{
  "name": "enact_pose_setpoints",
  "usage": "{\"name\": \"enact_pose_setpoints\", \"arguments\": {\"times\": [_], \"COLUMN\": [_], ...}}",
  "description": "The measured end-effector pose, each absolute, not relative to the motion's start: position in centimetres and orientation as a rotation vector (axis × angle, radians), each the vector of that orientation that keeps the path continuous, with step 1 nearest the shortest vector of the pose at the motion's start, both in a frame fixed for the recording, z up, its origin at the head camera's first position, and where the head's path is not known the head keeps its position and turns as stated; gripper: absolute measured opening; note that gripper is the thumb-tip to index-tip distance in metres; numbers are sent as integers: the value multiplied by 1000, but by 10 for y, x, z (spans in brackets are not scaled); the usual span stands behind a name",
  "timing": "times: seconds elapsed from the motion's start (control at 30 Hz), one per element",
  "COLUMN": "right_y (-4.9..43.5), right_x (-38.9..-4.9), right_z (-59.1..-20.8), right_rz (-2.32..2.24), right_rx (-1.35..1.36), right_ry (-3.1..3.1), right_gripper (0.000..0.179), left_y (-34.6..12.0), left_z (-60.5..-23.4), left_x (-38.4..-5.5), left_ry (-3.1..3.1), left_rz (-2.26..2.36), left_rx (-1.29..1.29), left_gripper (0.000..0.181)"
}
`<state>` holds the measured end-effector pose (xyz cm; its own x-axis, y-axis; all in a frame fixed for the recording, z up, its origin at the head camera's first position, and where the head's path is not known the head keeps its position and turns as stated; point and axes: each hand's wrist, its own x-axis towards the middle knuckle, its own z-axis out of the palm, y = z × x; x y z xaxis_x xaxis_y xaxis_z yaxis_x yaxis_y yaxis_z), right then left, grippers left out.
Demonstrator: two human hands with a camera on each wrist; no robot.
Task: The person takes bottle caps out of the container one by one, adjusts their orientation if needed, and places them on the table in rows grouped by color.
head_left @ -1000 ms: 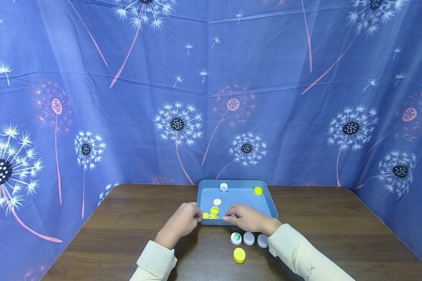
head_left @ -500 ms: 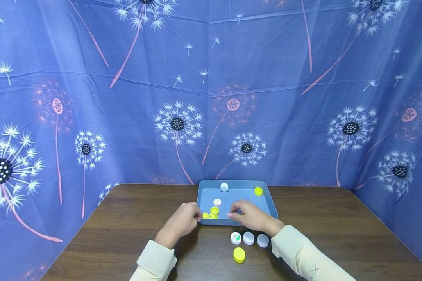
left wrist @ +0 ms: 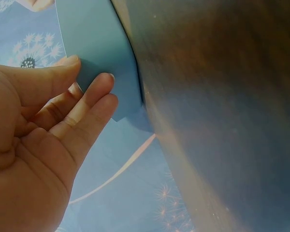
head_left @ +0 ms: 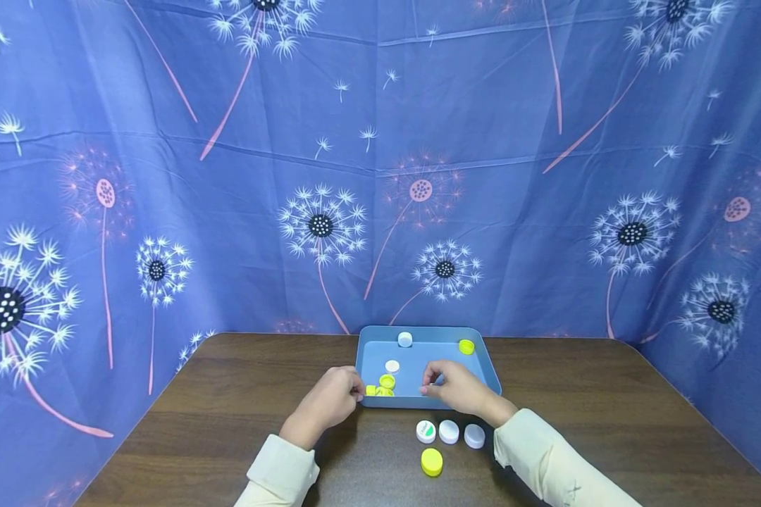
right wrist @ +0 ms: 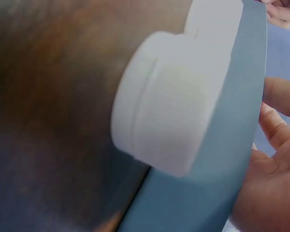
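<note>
At the front left corner of a blue tray (head_left: 418, 401), my left hand (head_left: 330, 398) grips the tray's wall; in the left wrist view the thumb (left wrist: 63, 72) lies on the rim and two fingertips (left wrist: 104, 87) press the outer wall. My right hand (head_left: 459, 389) reaches over the front wall into the tray, thumb and forefinger bent toward each other. I cannot tell whether it holds anything. Yellow bottle caps (head_left: 387, 382) cluster by the left hand, a white cap (head_left: 392, 366) just behind them. Farther back lie another white cap (head_left: 405, 339) and a yellow cap (head_left: 466, 346).
Before the tray on the wooden table (head_left: 241, 394) sit a white cap with green print (head_left: 425, 432), two plain whitish caps (head_left: 449, 432) and a yellow cap (head_left: 431, 462). White caps (right wrist: 169, 106) loom large in the right wrist view. A blue dandelion-print cloth (head_left: 520, 246) hangs behind.
My right hand has moved rightward along the inside of the tray's front, away from the yellow caps. My left hand stays in place and the caps on the table have not moved.
</note>
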<state>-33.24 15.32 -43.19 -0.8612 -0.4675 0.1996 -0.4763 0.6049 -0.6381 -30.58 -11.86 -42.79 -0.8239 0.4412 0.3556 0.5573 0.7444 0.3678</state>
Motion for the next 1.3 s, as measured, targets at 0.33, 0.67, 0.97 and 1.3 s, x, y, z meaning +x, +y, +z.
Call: {"name": "enact_pose_setpoints", "arguments": {"times": [0.33,0.67,0.97,1.3], "right_y": [161,168,179,208], "right_x": [-332,-326,-317,-303], "right_z": [-430,-430,-419,-401], "right_rz": [1227,1181,1174,1208], "right_rx": [648,579,547,594], "right_ry": [-2798,-2726,-2710,-2662], "right_gripper": [20,19,17,13], "left_y": [-118,-119,-119,-118], "left_z": [-428,-427,-428,-427], "left_x": [-306,-303,-304,-305], "left_ry": [-2721,-2709,-2712,-2712], "left_rz": [-696,-699,-717,-707], "left_rx": [-762,-771,-774,-772], "left_gripper": [19,18,19,19]}}
